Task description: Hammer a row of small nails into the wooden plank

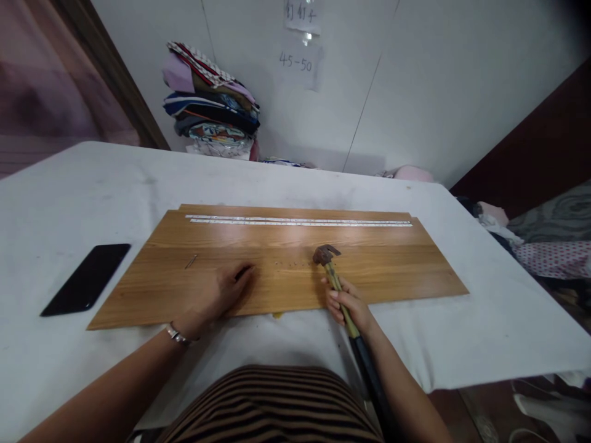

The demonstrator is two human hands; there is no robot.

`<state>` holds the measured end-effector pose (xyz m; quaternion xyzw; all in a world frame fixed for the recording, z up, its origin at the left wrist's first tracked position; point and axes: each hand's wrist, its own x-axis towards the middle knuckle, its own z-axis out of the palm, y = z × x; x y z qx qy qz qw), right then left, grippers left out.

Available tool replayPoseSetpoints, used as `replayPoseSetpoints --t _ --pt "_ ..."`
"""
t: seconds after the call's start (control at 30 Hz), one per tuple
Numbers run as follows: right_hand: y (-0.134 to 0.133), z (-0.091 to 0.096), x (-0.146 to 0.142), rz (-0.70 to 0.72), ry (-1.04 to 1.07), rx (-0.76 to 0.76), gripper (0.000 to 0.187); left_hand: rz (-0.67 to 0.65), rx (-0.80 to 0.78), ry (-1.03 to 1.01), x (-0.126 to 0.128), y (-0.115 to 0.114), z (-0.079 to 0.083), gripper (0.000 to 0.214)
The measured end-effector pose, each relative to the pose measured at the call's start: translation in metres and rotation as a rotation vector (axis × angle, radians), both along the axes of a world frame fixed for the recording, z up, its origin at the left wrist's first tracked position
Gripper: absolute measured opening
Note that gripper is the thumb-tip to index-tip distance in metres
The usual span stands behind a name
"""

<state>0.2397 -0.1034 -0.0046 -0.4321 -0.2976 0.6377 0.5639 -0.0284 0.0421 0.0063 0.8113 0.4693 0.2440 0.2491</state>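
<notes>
My right hand (344,301) is wrapped round the upper handle of a claw hammer (327,255), its rusty head over the wooden board (392,246). The hammer's dark grip runs back along my forearm. My left hand (231,286) lies on the board left of centre, fingers curled and pressed together. Whatever they may hold is hidden. Between the hands, a row of small dark marks (295,264), nail heads or holes, runs along the board; I cannot tell which. A few loose nails (191,261) lie on the board beyond my left wrist.
Two thin measuring strips (295,222) lie along the board's far edge. A black phone (87,277) rests to its left on the white-covered table (138,178). Folded clothes (212,101) are stacked at the back, against a wall with handwritten paper signs (298,61).
</notes>
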Motion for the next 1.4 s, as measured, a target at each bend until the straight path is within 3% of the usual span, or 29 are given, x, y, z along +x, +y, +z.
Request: replayPoseSetpoints --t 0.63,0.87,1.2,1.4 --pt "0.000 -0.005 -0.001 0.013 0.041 0.050 0.035 -0.033 0.095 0.045 -0.002 -0.001 -0.002 0.024" --pt "-0.001 -0.007 0.000 0.017 0.038 0.059 0.037 -0.104 0.099 0.014 -0.002 0.001 -0.001 0.023" --pt "0.000 -0.008 0.002 0.017 0.057 0.057 0.035 -0.088 0.119 -0.014 -0.004 0.003 -0.007 0.022" --pt "-0.003 0.004 0.002 0.047 0.065 0.051 0.033 -0.083 0.156 -0.007 -0.002 0.001 -0.002 0.025"
